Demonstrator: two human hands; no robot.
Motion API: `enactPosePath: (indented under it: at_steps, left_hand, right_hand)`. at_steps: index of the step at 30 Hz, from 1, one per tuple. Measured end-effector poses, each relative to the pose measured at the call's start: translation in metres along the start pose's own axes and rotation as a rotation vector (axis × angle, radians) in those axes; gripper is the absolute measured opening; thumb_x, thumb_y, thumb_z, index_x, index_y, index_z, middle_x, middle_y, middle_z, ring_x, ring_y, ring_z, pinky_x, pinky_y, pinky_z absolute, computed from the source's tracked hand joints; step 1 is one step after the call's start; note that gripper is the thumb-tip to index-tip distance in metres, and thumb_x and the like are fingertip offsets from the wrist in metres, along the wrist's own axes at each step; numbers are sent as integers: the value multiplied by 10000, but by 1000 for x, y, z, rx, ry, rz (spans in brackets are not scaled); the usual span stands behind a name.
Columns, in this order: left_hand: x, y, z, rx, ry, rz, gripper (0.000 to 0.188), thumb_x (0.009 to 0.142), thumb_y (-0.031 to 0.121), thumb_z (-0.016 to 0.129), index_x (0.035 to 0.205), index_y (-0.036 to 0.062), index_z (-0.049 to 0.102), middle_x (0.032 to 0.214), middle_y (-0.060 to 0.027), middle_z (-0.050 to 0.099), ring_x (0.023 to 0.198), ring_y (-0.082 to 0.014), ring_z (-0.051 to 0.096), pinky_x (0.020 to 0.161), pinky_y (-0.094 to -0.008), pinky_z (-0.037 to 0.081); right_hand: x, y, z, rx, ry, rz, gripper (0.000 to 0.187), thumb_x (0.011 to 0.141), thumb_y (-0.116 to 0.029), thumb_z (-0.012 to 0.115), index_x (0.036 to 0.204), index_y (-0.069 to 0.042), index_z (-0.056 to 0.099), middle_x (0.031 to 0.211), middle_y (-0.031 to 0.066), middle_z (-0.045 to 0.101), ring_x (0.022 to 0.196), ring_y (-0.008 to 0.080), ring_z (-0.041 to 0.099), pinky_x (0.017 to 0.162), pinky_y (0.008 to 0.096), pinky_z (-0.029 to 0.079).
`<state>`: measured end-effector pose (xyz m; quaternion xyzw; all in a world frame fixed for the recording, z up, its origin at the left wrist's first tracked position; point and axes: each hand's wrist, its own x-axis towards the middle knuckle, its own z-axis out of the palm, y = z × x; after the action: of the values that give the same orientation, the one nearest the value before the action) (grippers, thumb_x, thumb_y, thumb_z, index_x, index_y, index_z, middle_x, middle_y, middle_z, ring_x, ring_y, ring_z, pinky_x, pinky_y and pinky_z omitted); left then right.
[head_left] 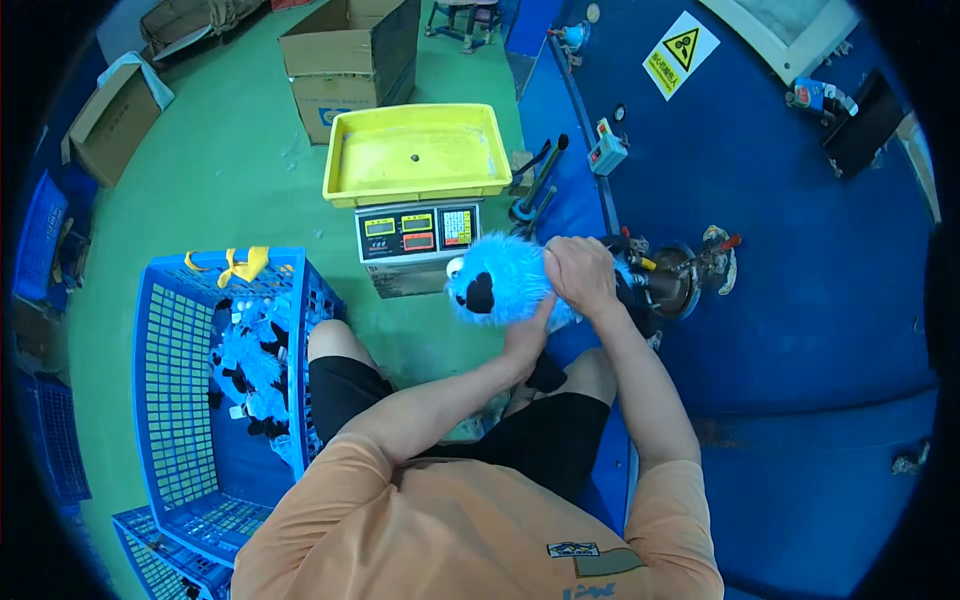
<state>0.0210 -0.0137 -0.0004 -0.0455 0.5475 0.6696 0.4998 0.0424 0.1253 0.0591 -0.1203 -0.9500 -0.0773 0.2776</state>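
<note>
Green floor (225, 215) beneath open cardboard box (335, 80)

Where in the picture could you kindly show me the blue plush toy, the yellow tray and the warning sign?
Blue plush toy (517, 278): head view, on its furry head.
Yellow tray (450, 167): head view, on its bare inner bottom.
Warning sign (681, 54): head view, near its middle, on the triangle.

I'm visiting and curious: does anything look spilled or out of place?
Pale bits lie scattered on the green floor left of the yellow tray, like stray scraps. The tray's lone small dark lump also looks odd; what it is, I can't tell.
</note>
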Motion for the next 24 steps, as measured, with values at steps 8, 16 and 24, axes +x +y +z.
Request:
enactPosePath:
  at_steps: [8,16,24]
  left_hand:
    - [18,-4,-39,29,-73,472,207,922,245,709,930,54,629,783,-44,575,679,-142,496,619,-298,405]
    - [11,8,-7,199,367,831,346,928,176,708,1198,-10,598,1034,-90,687,846,-181,627,761,-313,508]
    - [12,24,-49,-81,-89,236,156,942,220,693,985,85,627,803,6,575,616,-80,461,512,-233,374]
  right_hand:
    - [-2,-3,-13,-5,-34,74,223,924,-237,591,752,-98,561,696,79,650,617,293,624,644,398,474]
    - [0,-4,-6,38,-76,193,254,950,-252,577,765,-78,565,693,94,652,596,324,611,614,416,476]
    - [2,-6,-7,63,-118,254,237,959,-240,555,787,-78,574,699,122,647,585,361,592,604,435,479]
